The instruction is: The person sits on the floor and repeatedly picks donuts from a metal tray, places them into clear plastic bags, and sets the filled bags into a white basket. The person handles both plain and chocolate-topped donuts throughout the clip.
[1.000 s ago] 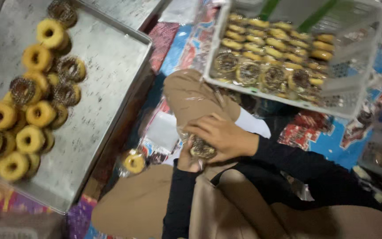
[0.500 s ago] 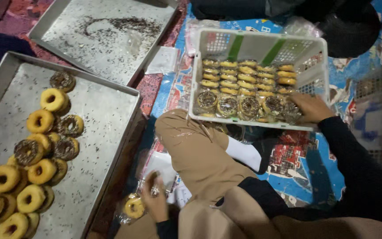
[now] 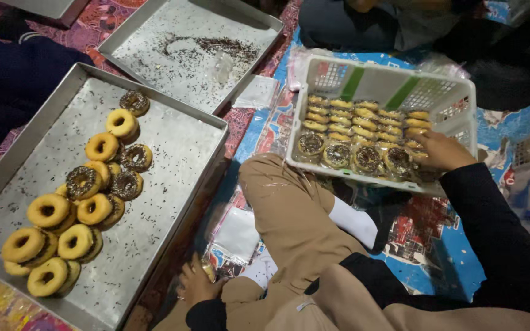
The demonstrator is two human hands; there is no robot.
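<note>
The right hand (image 3: 440, 152) is laid among wrapped donuts (image 3: 368, 158) in the white basket (image 3: 455, 98), fingers loosely curled, while the left hand (image 3: 196, 283) is rested by clear bags (image 3: 235, 236), its grip hidden.

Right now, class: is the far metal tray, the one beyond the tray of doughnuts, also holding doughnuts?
No: the far metal tray holds only scattered dark sprinkles, while the doughnuts all sit on the near tray.

I sit on the floor, which is covered by a patterned mat (image 3: 443, 245), blue with red and white figures on my right and reddish with flowers (image 3: 102, 27) toward the far left. The light is dim and warm, with deep shadow along the far edge.
</note>
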